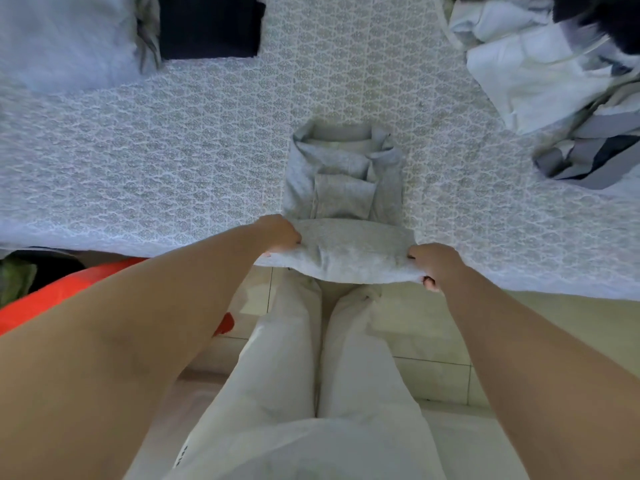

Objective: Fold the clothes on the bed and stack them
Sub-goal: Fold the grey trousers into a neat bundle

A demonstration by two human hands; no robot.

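Note:
A light grey shirt lies on the bed near its front edge, sides folded in and collar pointing away from me. Its lower end is lifted off the bed. My left hand grips the left corner of that lifted end. My right hand grips the right corner, fingers curled under the cloth. A heap of unfolded white, grey and dark clothes sits at the back right of the bed. A dark folded garment and a pale blue one lie at the back left.
The bed wears a pale patterned cover, its front edge running just below my hands. A red basket stands on the tiled floor to my left. My legs in light trousers stand against the bed.

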